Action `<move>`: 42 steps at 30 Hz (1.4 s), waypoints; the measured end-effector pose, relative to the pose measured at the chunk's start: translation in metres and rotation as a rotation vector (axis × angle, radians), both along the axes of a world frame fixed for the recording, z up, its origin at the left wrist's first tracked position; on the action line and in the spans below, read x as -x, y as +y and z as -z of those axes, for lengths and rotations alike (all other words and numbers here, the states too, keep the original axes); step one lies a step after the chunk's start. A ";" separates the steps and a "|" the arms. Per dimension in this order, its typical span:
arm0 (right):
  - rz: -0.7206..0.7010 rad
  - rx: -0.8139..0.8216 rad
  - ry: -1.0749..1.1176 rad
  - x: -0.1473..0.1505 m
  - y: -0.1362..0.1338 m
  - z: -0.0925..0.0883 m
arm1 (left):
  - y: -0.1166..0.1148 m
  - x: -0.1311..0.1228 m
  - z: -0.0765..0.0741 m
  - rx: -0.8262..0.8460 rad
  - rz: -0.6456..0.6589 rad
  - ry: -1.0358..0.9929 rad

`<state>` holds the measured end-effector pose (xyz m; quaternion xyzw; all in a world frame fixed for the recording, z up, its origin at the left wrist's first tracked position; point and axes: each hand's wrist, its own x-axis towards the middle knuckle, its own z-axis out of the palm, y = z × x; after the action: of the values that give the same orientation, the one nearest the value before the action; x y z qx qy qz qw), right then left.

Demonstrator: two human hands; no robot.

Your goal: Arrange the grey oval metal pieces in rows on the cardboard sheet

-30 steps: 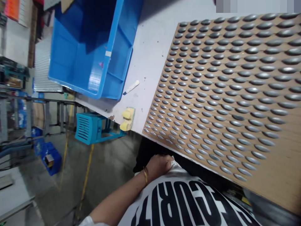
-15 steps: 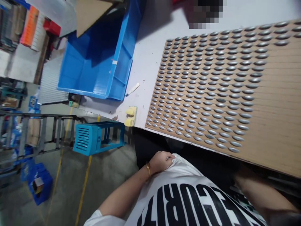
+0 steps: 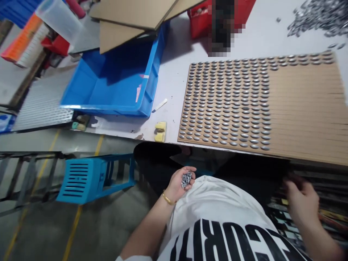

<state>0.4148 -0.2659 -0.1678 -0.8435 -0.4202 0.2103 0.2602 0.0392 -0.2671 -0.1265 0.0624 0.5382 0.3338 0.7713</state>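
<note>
My left hand (image 3: 178,181), palm up below the table's front edge, has its fingers curled around a small heap of silver oval metal pieces (image 3: 186,179). Off to the right, my right hand (image 3: 303,199) hangs beside my white shirt, below the table edge. Its fingers are dark and blurred, so I cannot make out anything in them. Above both hands lies a brown cardboard sheet (image 3: 307,112) with slits. Many silver ovals stand in rows over its left part and along its far edge; the right part is bare cardboard.
A blue bin (image 3: 108,107) stands left on the white table, with cardboard pieces (image 3: 133,12) over it. A yellow block (image 3: 160,131) and a small white-and-blue stick (image 3: 160,105) lie nearby. Loose ovals (image 3: 320,18) are heaped at the back right. A blue stool (image 3: 78,181) stands below.
My left hand has turned from its grip at the shirt hem to palm up, showing the silver pieces. My right hand has come further into view. The view has shifted, revealing the loose heap.
</note>
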 end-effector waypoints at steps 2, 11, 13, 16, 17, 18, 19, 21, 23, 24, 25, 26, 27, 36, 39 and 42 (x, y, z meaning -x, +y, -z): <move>-0.101 -0.118 -0.073 0.014 -0.004 -0.016 | -0.005 0.004 -0.006 -0.017 -0.031 -0.038; -1.100 -0.224 0.306 0.139 0.002 -0.061 | -0.026 -0.023 -0.029 -0.116 -0.022 -0.108; -1.156 -0.309 0.322 0.150 0.002 -0.064 | -0.026 -0.034 -0.034 -0.137 0.022 -0.100; -1.181 -0.343 0.346 0.150 0.003 -0.067 | -0.026 -0.046 -0.042 -0.172 0.134 -0.062; -1.188 -0.330 0.371 0.146 0.003 -0.068 | -0.025 -0.049 -0.045 -0.180 0.182 -0.047; -1.187 -0.314 0.409 0.143 0.002 -0.068 | -0.025 -0.051 -0.047 -0.184 0.231 -0.034; -1.173 -0.299 0.458 0.139 0.001 -0.069 | -0.024 -0.053 -0.049 -0.185 0.276 -0.023; -1.117 -0.282 0.564 0.133 -0.002 -0.072 | -0.020 -0.059 -0.053 -0.187 0.357 -0.003; -1.025 -0.269 0.641 0.129 -0.005 -0.075 | -0.014 -0.068 -0.056 -0.177 0.399 0.005; -0.969 -0.262 0.666 0.128 -0.006 -0.077 | -0.011 -0.073 -0.058 -0.163 0.396 0.001; -0.911 -0.258 0.684 0.127 -0.006 -0.080 | -0.007 -0.078 -0.060 -0.147 0.384 -0.004; -0.854 -0.259 0.697 0.126 -0.006 -0.082 | -0.003 -0.083 -0.062 -0.133 0.363 -0.011; -0.805 -0.268 0.702 0.124 -0.005 -0.085 | 0.000 -0.088 -0.065 -0.127 0.333 -0.017; -0.584 -0.478 0.546 0.109 0.024 -0.125 | 0.043 -0.116 -0.100 -0.278 0.245 -0.001; -0.526 -0.542 0.441 0.099 0.038 -0.134 | 0.067 -0.132 -0.111 -0.291 0.256 0.015; -0.571 -0.569 0.292 0.082 0.057 -0.142 | 0.096 -0.149 -0.123 -0.294 0.290 0.017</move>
<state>0.3326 -0.2085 -0.0254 -0.5493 -0.6369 0.2666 0.4706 0.1885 -0.1714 -0.0040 0.2542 0.4756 0.2938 0.7892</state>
